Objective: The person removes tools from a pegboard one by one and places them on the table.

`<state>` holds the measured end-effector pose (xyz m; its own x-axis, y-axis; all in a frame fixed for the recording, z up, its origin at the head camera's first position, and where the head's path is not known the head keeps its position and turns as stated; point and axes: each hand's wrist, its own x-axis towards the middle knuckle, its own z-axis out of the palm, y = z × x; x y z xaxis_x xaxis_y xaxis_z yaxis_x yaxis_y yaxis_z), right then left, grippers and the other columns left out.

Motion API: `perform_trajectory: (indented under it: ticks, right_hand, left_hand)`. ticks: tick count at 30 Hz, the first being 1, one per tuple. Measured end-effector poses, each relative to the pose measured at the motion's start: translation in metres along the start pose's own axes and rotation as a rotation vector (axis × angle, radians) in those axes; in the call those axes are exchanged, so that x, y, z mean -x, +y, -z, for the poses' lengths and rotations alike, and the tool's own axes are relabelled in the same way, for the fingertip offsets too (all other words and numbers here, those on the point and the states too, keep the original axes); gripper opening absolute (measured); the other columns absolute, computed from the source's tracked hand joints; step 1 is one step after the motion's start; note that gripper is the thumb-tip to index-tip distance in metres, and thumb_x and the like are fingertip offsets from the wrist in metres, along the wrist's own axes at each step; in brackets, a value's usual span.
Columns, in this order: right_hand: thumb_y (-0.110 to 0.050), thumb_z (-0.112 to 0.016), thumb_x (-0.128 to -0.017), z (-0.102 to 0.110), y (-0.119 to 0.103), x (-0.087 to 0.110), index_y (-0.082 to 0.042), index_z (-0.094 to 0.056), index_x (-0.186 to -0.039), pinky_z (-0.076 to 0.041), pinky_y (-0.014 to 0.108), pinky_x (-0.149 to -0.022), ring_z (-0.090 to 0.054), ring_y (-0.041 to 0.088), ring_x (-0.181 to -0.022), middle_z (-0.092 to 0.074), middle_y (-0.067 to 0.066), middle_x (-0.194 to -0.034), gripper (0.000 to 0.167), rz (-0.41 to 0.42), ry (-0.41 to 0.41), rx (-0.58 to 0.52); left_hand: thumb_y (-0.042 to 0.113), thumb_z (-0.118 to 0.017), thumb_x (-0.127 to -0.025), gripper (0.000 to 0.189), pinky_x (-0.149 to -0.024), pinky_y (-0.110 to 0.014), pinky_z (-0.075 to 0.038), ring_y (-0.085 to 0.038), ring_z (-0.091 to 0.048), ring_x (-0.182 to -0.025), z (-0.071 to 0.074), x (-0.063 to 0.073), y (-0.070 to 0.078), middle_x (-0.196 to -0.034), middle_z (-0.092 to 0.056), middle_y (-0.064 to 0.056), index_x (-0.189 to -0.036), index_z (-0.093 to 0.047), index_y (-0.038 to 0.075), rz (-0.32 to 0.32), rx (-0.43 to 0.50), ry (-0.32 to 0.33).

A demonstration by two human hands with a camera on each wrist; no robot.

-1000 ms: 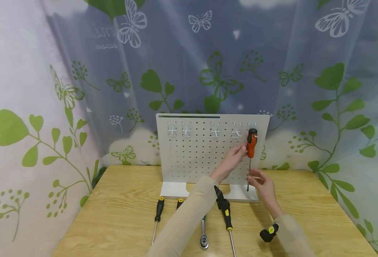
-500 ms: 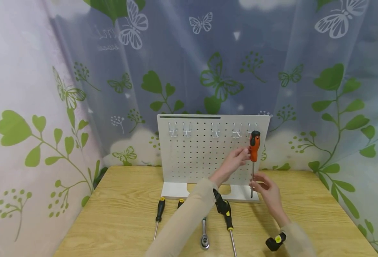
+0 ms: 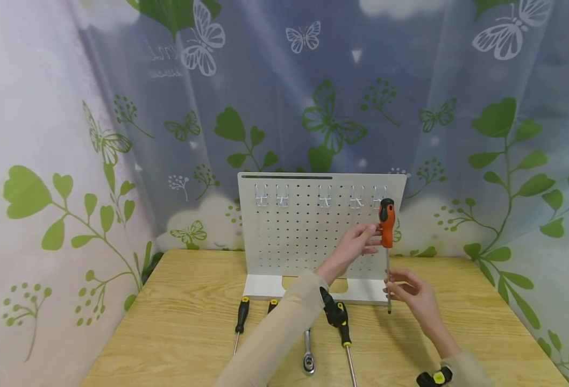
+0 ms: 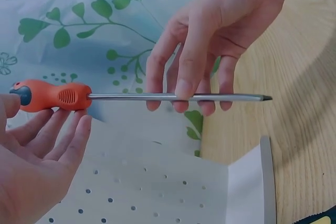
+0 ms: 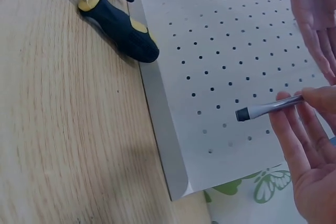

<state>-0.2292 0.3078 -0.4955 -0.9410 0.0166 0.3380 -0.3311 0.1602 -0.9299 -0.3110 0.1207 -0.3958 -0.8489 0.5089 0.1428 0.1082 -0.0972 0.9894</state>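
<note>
An orange and black screwdriver stands nearly upright in front of the pegboard's right end, its flat tip down. My left hand holds it by the handle, thumb near the butt and fingers along the other side, as the left wrist view shows at the handle. Lower down, my right hand pinches the steel shaft between thumb and fingers. The dark flat tip sticks out past the right fingers in the right wrist view. A wire hook on the pegboard is just above the handle.
The white pegboard stands on the wooden table, with several wire hooks along its top. Before it lie a black screwdriver, a ratchet wrench and a black-yellow screwdriver. A yellow-topped handle shows behind the left sleeve.
Both hands have shifted right and downward with the screwdriver. Its handle, which overlapped the rightmost hook with a pale tip showing at its hole, now sits lower, off that hook.
</note>
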Motion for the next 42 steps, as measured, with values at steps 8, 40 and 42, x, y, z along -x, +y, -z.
perform_trajectory:
  ticks: [8,40,42]
  right_hand:
    - [-0.004,-0.068,-0.097,0.005,-0.011,0.008,0.014,-0.058,-0.126,-0.064,0.033,-0.071,-0.073,0.013,-0.084,-0.073,-0.002,-0.102,0.036,-0.019,-0.015,-0.024]
    - [-0.003,-0.068,-0.097,0.006,-0.025,0.042,0.008,-0.062,-0.124,-0.065,0.034,-0.070,-0.074,0.015,-0.084,-0.072,0.002,-0.102,0.030,-0.058,-0.013,0.020]
    - [-0.004,-0.068,-0.097,0.005,-0.025,0.046,0.010,-0.061,-0.125,-0.065,0.035,-0.069,-0.074,0.015,-0.084,-0.072,0.001,-0.101,0.032,-0.080,-0.008,0.023]
  left_hand:
    - [0.031,-0.044,-0.110,0.044,-0.096,-0.033,-0.058,-0.037,-0.062,-0.123,-0.003,0.005,0.004,-0.139,-0.061,-0.017,-0.143,-0.054,0.003,-0.008,0.018,0.006]
    - [0.029,-0.047,-0.109,0.039,-0.092,-0.030,-0.060,-0.026,-0.068,-0.113,-0.016,0.025,-0.002,-0.130,-0.067,-0.012,-0.137,-0.059,0.003,-0.050,0.001,-0.036]
    - [0.028,-0.048,-0.109,0.039,-0.091,-0.030,-0.060,-0.025,-0.068,-0.113,-0.018,0.027,-0.006,-0.130,-0.067,-0.012,-0.136,-0.059,0.003,-0.038,0.000,-0.027]
